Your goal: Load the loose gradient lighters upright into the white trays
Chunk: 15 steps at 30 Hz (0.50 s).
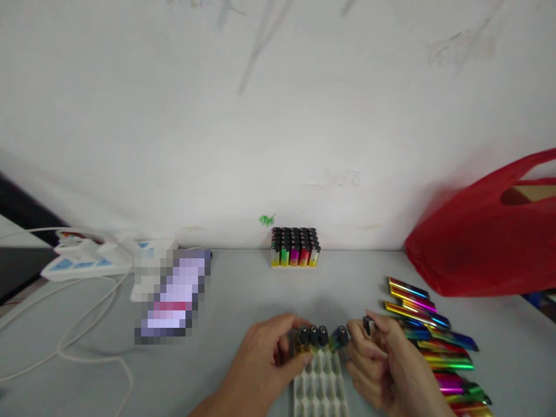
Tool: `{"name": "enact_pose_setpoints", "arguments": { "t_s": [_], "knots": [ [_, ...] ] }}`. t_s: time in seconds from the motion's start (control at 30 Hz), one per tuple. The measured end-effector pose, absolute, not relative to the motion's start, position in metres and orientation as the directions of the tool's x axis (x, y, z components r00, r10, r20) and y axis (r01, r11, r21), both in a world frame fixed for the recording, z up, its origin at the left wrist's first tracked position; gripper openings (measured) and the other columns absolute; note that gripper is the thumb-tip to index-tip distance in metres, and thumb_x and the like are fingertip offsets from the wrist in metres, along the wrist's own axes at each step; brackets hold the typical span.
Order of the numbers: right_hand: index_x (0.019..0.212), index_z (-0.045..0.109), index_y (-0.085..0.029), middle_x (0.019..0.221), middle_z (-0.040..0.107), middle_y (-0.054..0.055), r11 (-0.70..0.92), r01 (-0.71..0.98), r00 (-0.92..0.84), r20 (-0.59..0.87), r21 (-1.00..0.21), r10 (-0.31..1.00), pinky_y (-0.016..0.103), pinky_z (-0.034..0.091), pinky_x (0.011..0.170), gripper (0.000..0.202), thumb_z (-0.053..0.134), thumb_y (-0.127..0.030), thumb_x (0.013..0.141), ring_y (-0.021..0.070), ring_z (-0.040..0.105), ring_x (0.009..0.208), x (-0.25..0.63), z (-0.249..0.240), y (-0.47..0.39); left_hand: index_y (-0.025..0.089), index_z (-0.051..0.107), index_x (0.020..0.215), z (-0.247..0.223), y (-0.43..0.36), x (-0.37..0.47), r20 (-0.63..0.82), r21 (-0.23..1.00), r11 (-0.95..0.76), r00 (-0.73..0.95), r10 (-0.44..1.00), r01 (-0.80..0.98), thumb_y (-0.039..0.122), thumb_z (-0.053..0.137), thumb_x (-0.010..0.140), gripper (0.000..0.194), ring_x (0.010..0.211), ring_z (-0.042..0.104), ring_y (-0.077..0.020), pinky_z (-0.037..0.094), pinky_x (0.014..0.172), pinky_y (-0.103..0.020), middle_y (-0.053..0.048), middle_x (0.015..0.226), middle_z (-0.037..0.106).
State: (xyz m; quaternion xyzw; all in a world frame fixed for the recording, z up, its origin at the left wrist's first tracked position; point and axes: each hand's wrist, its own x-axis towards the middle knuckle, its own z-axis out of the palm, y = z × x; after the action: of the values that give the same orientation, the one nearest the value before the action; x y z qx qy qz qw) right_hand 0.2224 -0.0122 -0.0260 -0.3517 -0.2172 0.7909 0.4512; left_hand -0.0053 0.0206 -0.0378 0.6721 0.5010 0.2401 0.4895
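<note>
White wall (260,145), scuffed and patched, rises beyond a grey table (247,289). Between the two hands lies a white tray (319,382) of small pockets, its long axis running toward the person and its near end cut off by the frame.

Just beside the fingertips of the left hand (271,359), four lighters (314,336) line the tray's far end, black tops upward. Three stand about upright; the rightmost leans over toward the right hand (377,359). The left hand curls round the row's left end, thumb in front and fingers behind, covering part of the leftmost; whether it grips, I cannot tell.

Closed into a fist, the right hand pinches another lighter (368,325) between thumb and forefinger. Its dark, metallic end points up; the fingers hide the rest.

To the right hand's right, shiny loose lighters (449,363) lie flat, mostly pointing sideways at a slant, some overlapping. Beyond them slumps a red bag (486,243). Well ahead of the left hand, a packed block of lighters (295,249) stands by the wall. Farther left are a blurred phone (178,295), a power strip (80,267) and white cables (93,358).
</note>
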Motion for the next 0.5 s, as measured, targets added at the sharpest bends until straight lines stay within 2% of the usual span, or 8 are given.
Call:
{"name": "enact_pose_setpoints", "arguments": {
  "t_s": [0.1, 0.23, 0.33, 0.43, 0.5],
  "knots": [
    [0.064, 0.039, -0.025, 0.053, 0.025, -0.012, -0.499, -0.557, -0.344, -0.362, -0.664, 0.866, 0.021, 0.018, 0.042, 0.062, 0.074, -0.067, 0.094, 0.0066, 0.012, 0.045, 0.222, -0.023, -0.013, 0.023, 0.087, 0.111, -0.037, 0.02, -0.005, -0.18, 0.894, -0.01, 0.381, 0.907, 0.447, 0.019, 0.082, 0.085, 0.027, 0.06, 0.05, -0.0137, 0.037, 0.058, -0.023, 0.009, 0.064, 0.052],
    [0.063, 0.041, -0.025, 0.051, 0.02, -0.013, -0.466, -0.563, -0.334, -0.328, -0.682, 0.884, 0.021, 0.015, 0.039, 0.067, 0.071, -0.077, 0.093, 0.007, 0.009, 0.043, 0.223, -0.034, -0.008, 0.023, 0.086, 0.11, -0.035, 0.021, -0.005, -0.174, 0.895, -0.016, 0.382, 0.908, 0.446, 0.018, 0.082, 0.085, 0.026, 0.059, 0.05, -0.0138, 0.037, 0.059, -0.023, 0.009, 0.063, 0.052],
    [0.07, 0.053, -0.024, 0.05, 0.018, -0.014, -0.39, -0.547, -0.265, -0.289, -0.741, 0.92, 0.021, 0.013, 0.037, 0.063, 0.065, -0.081, 0.095, 0.0072, 0.006, 0.042, 0.225, -0.047, -0.004, 0.022, 0.086, 0.11, -0.035, 0.021, -0.005, -0.173, 0.895, -0.019, 0.387, 0.906, 0.446, 0.018, 0.082, 0.085, 0.026, 0.059, 0.051, -0.0139, 0.038, 0.06, -0.023, 0.009, 0.063, 0.053],
    [0.089, 0.064, -0.024, 0.054, 0.033, -0.011, -0.289, -0.503, -0.156, -0.243, -0.815, 0.957, 0.022, 0.023, 0.04, 0.056, 0.062, -0.078, 0.099, 0.008, 0.015, 0.041, 0.225, -0.049, -0.003, 0.023, 0.086, 0.109, -0.036, 0.02, -0.005, -0.169, 0.893, -0.025, 0.388, 0.906, 0.45, 0.018, 0.082, 0.084, 0.026, 0.06, 0.052, -0.0139, 0.038, 0.06, -0.023, 0.009, 0.064, 0.054],
    [0.091, 0.066, -0.023, 0.061, 0.047, -0.006, -0.21, -0.455, -0.097, -0.186, -0.865, 0.978, 0.024, 0.034, 0.045, 0.053, 0.062, -0.075, 0.101, 0.0103, 0.032, 0.045, 0.222, -0.043, -0.005, 0.023, 0.086, 0.109, -0.036, 0.02, -0.005, -0.176, 0.892, -0.018, 0.383, 0.907, 0.451, 0.019, 0.082, 0.085, 0.025, 0.06, 0.052, -0.014, 0.038, 0.059, -0.023, 0.009, 0.064, 0.054]
  ]
}}
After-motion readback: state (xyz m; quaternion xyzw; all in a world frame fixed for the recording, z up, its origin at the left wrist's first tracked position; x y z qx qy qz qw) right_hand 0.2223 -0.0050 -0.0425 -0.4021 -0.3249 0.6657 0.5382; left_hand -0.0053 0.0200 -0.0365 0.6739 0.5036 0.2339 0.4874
